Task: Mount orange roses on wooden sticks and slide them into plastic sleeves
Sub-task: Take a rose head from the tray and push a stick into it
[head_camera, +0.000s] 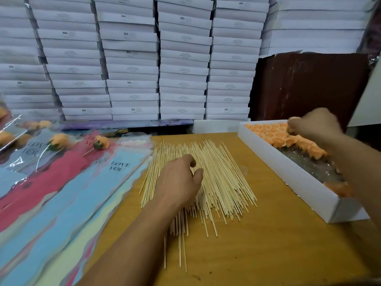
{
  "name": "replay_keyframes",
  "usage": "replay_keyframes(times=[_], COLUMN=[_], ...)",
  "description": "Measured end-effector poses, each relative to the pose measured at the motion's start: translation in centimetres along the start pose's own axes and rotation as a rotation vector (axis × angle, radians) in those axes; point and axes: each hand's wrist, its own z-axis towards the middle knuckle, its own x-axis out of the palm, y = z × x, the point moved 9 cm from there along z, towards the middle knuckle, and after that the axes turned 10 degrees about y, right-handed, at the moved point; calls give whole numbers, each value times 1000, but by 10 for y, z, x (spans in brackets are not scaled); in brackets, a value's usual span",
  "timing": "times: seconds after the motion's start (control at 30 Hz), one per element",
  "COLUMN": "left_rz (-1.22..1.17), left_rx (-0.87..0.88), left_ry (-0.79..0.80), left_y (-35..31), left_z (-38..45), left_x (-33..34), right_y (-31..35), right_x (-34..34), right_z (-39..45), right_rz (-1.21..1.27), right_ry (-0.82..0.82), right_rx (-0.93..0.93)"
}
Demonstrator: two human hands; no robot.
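Stacked white boxes [132,58] behind yellow table [268,234]; left hand [181,182] curled on sticks [222,182]; right hand [313,122] blurred over roses [276,135], grip unclear

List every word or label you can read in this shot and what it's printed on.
"LOVE YOU": on the blue sleeve, on the grey-blue sleeve, and partly on the red sleeve.
"SGS": on many of the stacked white boxes.
Smaller print on the box labels: too small and blurred to read.

1 head camera looks forward and down, close over the table [268,234].
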Motion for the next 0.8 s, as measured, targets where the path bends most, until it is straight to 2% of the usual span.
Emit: replay_keyframes(times=[0.1, 0.2, 0.27, 0.37, 0.47, 0.57, 0.63, 0.67, 0.73, 0.8], left_rz=[-122, -218, -292, -345, -340, -382, -391, -398, -436, -501], left_rx=[44, 90, 110, 178, 133, 46, -6, -31, -83, -145], left_ry=[-30, -22, -12, -29, -94, -129, -155, -167, -196, -220], left_y=[-2, -6, -7, -12, -3, 11, 19, 23, 31, 42], left_z=[-1, -2, -2, -2, -1, 4, 5, 5, 6, 7], left_x=[-4, -4, -4, -7, -13, -15, -16, -16, -18, -20], right_y=[60, 116, 140, 157, 162, 161, 152, 145, 137, 133], right_x=[33, 73, 96, 122, 137, 149, 155, 156, 164, 182], right_z=[-33, -87, -115, -137, -145, -144, -133, -125, -115, -116], right_rz=[164, 159, 114, 166, 216, 509, 615, 552, 250, -17], right_ry=[229, 467, 546, 581, 611, 772, 746, 668, 535, 522], right_rx=[-158, -350, -422, -437, -462, -421, -345, -328, -343, -345])
